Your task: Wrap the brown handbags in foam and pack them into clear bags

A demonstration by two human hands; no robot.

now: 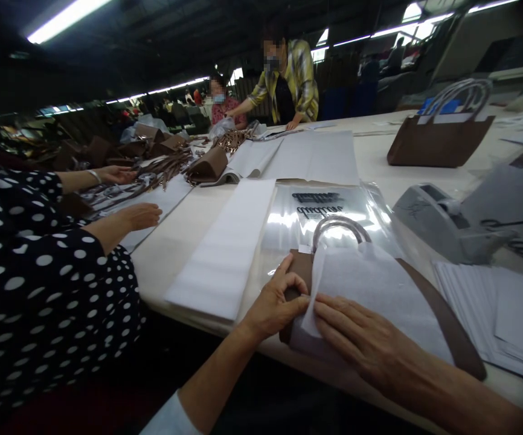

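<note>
A brown handbag [452, 314] lies flat at the table's front edge, its wrapped handles [340, 225] pointing away from me. White tissue paper [374, 284] covers most of its upper side. My left hand [275, 302] pinches the left edge of the tissue paper between thumb and index finger, with the other fingers over the bag's side. My right hand [365, 332] lies flat on the paper, fingers stretched out and together, tips close to the left thumb. Beneath the bag's far side is a clear plastic bag [284, 211] with black lettering.
White foam sheets [225, 260] lie left of the bag. A grey tape dispenser [442, 223] and a stack of white paper [515, 308] are at right. Another brown handbag [440, 142] stands behind. A co-worker in polka dots [48, 260] works close at left; more people stand across the table.
</note>
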